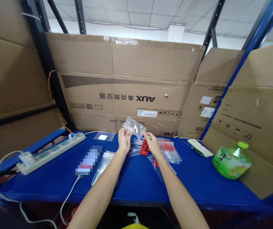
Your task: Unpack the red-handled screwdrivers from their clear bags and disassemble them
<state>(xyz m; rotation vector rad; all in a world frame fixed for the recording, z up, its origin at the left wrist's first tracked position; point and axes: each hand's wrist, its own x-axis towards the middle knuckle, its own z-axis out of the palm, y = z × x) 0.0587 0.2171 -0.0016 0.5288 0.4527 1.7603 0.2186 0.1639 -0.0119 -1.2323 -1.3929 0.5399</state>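
One clear plastic bag (134, 126) is held above the desk (136, 184), near the cardboard panel (131, 66). The left hand (124, 140) has thumb and fingers clamped on the bag's left side; the right hand (152, 143) pinches its right corner.

Step in hand, as judged: positioning the bag between both hands. The next move appears to call for a steady pinch on both sides and care that the thin film does not slip or fold.

Item count, working outward:
- Red-handled rods (144, 148): one loose cluster under and between the hands; overlapping, exact number not countable.
- Bags containing red pieces: at least two, one right of the right hand (173, 153) and one partly behind the right forearm (155, 165).
- Flat clear bags (103, 167): one stack beside the left forearm; number not countable.
- Smartphone (87, 162): one, screen obscured.
- White case (103, 137): one, on a clear bag.
- Power strip (56, 151): one, two plugs fitted.
- Green-handled screwdriver (197, 151): one, beside one white slab-shaped object (201, 147).
- Green bottle (230, 163): one, far right.
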